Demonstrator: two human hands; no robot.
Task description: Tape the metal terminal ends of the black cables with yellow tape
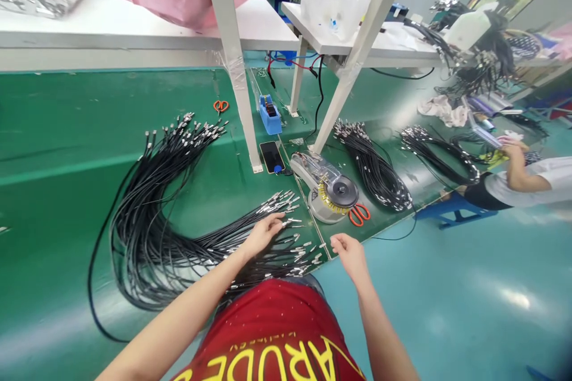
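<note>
A long bundle of black cables (152, 238) with silver metal terminals (290, 232) at their ends fans across the green bench mat (58, 113). My left hand (263, 235) lies over the cables near the terminals, its fingers curled around some of them. My right hand (351, 256) hangs just right of the terminal ends, close to the bench edge, its fingers loosely together. I cannot see whether it pinches a thin cable. A red shirt front (272, 327) fills the bottom of the view.
Farther back stand a round tape dispenser (328, 187), orange-handled scissors (359, 214), a blue parts box (270, 114), a phone (272, 156) and two more cable bundles (373, 166). White shelf legs (236, 77) rise from the bench. A seated co-worker (513, 181) works at the right.
</note>
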